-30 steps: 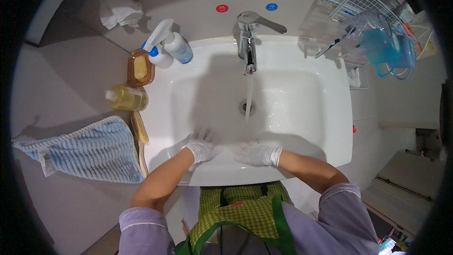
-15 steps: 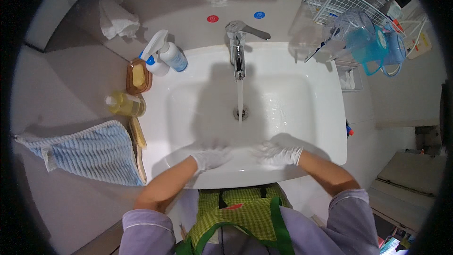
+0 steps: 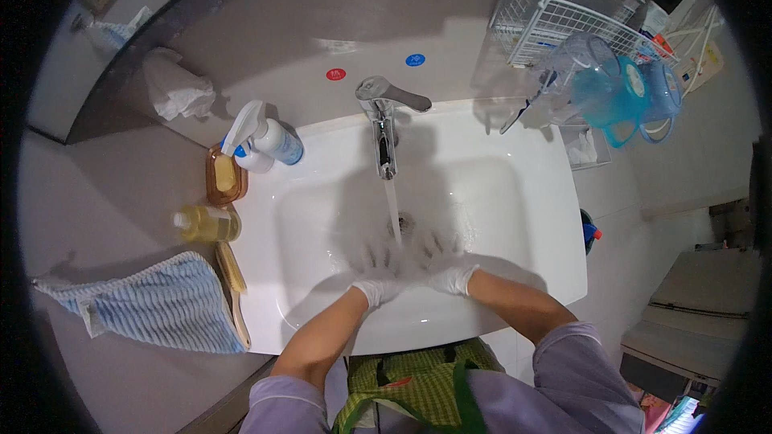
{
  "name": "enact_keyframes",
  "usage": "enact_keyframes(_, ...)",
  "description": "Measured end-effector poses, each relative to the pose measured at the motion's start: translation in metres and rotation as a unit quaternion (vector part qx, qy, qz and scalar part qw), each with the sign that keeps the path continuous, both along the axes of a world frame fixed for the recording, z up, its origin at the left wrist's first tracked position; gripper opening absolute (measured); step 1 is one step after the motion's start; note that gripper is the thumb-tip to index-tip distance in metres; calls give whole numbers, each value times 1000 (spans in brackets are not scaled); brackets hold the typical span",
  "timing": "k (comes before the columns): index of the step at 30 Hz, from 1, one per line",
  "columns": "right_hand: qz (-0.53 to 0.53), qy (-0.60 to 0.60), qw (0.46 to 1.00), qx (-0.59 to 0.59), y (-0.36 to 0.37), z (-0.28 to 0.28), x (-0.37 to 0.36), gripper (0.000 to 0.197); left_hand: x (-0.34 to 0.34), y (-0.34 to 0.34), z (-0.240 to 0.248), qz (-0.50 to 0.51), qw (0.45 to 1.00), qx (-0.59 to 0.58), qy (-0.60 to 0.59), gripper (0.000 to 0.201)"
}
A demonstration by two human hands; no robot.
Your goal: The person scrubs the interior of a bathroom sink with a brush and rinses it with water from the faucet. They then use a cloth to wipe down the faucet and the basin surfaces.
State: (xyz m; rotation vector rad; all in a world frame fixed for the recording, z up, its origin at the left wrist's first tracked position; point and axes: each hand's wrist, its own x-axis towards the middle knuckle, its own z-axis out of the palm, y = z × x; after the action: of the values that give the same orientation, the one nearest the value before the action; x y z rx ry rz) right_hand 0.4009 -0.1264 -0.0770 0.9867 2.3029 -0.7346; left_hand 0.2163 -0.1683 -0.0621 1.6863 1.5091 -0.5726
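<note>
Both of my hands wear white gloves and reach into the white sink (image 3: 490, 185), below the running chrome faucet (image 3: 384, 133). A stream of water (image 3: 393, 205) falls toward the gap between them. My left hand (image 3: 378, 273) has its fingers apart, pointing at the drain (image 3: 406, 223), and holds nothing. My right hand (image 3: 446, 269) lies beside it, fingers likewise spread and with nothing in them. Motion blurs the fingertips of both, so whether the hands touch each other is unclear.
Left of the basin are two spray bottles (image 3: 277, 142), a soap dish (image 3: 227, 185), a yellow bottle (image 3: 207, 223), a wooden brush (image 3: 232, 273) and a hanging blue striped towel (image 3: 173, 305). A wire basket (image 3: 563, 24) and plastic cups (image 3: 615, 96) hang at the right.
My hands have moved forward from the sink's near side and closer together, toward the water stream. The whole view has shifted slightly, and the water keeps running.
</note>
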Motion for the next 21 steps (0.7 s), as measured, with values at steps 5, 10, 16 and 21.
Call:
enact_keyframes(5,-357,329,821,-302,14,-20,-10,38,0,13,3,419,805,-174,-381,39)
enact_keyframes(10,-371,370,847,-81,56,-8,-59,21,-1,69,-10,713,182,-213,-643,17)
enact_keyframes(16,-646,530,309,-454,62,63,-66,26,18,93,3,615,299,-108,-722,13)
enact_keyframes(21,-563,448,680,-143,53,149,-40,30,30,124,-7,553,312,-90,-767,30)
